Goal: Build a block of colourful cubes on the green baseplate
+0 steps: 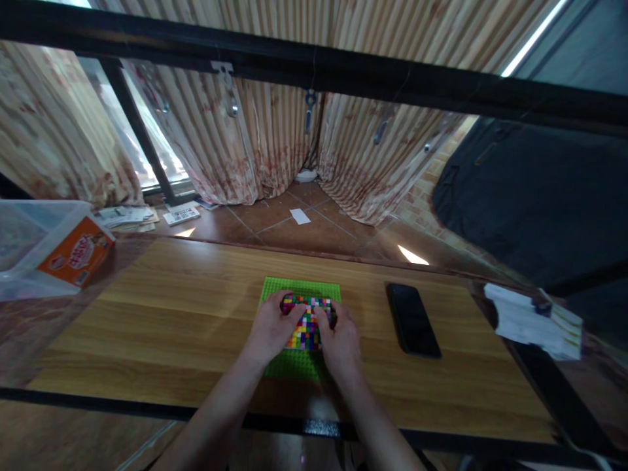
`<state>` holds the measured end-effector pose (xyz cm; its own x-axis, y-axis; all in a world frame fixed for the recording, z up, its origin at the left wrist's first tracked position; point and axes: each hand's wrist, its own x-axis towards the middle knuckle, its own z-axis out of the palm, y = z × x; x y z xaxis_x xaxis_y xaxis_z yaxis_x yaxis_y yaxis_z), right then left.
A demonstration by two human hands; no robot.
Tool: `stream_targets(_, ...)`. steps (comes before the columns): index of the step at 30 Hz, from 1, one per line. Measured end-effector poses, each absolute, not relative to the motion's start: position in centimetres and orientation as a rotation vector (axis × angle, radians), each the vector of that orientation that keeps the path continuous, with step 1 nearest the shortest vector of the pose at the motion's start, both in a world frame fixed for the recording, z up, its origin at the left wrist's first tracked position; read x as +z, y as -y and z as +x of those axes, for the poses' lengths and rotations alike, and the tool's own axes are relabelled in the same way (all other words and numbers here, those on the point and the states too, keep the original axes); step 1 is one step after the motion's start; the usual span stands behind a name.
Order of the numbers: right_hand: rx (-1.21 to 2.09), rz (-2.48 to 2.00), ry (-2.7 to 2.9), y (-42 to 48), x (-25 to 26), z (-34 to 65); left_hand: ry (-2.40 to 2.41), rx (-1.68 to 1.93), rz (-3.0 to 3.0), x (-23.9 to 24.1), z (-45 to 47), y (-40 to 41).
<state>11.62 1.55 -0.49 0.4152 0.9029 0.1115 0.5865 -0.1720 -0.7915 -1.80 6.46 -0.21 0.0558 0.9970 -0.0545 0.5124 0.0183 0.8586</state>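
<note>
A green studded baseplate (299, 289) lies in the middle of the wooden table (196, 314). On it sits a block of small multicoloured bricks (308, 320). My left hand (271, 327) rests on the block's left side with its fingers curled over the bricks. My right hand (339, 337) presses on the block's right side, fingers bent onto the top edge. Both hands touch the brick block, and their fingertips nearly meet over its upper part. The lower part of the baseplate is hidden under my hands and wrists.
A black phone (412, 318) lies flat to the right of the baseplate. A clear plastic bin (29, 229) with an orange box (77, 252) stands at the far left. White papers (532, 320) sit at the right edge. Curtains hang behind, over a tiled floor.
</note>
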Motion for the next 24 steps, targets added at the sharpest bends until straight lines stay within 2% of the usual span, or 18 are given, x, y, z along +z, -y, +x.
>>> stream_targets(9, 0.447, -1.879, 1.299, -1.5, -0.5, 11.5, -1.462, 1.025, 1.399, -1.0, -1.1, -6.0)
stream_targets(24, 0.508, -1.827, 1.386, -0.9, -0.8, 11.1, -1.193, 1.064, 1.269, -0.7, -0.9, -5.1)
